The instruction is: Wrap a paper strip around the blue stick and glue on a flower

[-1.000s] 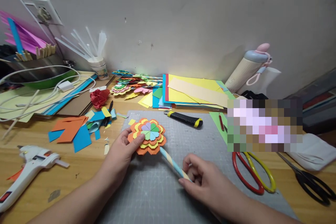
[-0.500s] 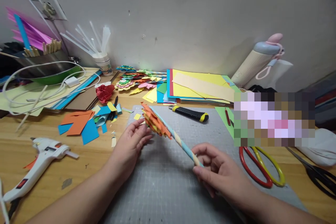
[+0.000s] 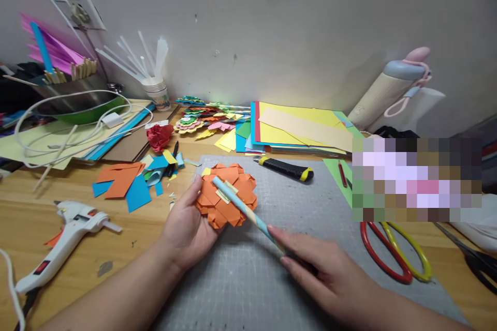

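An orange folded-paper flower [image 3: 233, 209] rests in my left hand [image 3: 190, 227], its back turned up. My thumb lies at the flower's left edge and the fingers are mostly hidden beneath it. A striped blue and cream paper stick [image 3: 254, 220] slants across the flower's back, over a small pale yellow patch at its centre. My right hand [image 3: 310, 264] grips the lower end of the stick between thumb and fingers. Both are held above a grey cutting mat [image 3: 217, 289].
A hot glue gun [image 3: 64, 243] lies on the left, near orange and blue paper scraps [image 3: 132, 194]. Beyond the mat are a utility knife [image 3: 285, 169], coloured paper sheets [image 3: 306, 126] and more paper flowers [image 3: 194, 119]. Red and yellow scissor handles [image 3: 384, 253] lie right.
The flower has turned from edge-on to show its orange back, with the stick across it. My left hand has rolled palm-up under the flower; my right hand has tilted over the stick.
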The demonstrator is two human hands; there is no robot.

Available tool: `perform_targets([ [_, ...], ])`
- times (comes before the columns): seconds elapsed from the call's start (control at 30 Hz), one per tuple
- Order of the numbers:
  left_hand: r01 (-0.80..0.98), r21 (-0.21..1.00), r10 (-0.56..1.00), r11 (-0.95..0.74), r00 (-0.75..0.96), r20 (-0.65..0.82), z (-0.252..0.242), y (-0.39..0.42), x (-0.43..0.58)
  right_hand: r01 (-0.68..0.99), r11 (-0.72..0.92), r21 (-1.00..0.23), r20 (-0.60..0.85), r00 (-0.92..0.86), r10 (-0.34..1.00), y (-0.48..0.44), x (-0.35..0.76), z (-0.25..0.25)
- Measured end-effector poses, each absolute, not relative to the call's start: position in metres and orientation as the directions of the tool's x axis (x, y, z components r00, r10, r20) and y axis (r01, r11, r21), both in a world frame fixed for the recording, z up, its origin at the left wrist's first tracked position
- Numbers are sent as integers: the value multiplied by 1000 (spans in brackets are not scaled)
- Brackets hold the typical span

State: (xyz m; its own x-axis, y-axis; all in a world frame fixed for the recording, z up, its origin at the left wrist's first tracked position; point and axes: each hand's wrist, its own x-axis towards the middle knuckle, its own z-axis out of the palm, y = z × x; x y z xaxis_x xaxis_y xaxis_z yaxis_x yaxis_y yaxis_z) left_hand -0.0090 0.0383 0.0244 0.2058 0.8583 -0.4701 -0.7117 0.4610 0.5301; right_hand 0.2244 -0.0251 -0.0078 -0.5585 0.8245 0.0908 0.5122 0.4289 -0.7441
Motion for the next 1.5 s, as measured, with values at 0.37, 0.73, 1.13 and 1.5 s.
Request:
perform_targets([
  [0.37,-712,473,836,518,307,-454,20,37,-10,573,503,-647,89,-599,796,-31,220,-11],
  [0.73,-688,483,831,541,350,-432,17,38,-14,535,510,-674,162,-566,808,-29,217,-13],
  [1.13,-214,960,930,-182,-354,98,-2,46,-31,706,374,-601,98,-399,912,-4,226,-5],
  [1.5,562,820,923,-107,-250,292,-15,55,-39,739,445,-505,148,-434,889,32,199,-6],
])
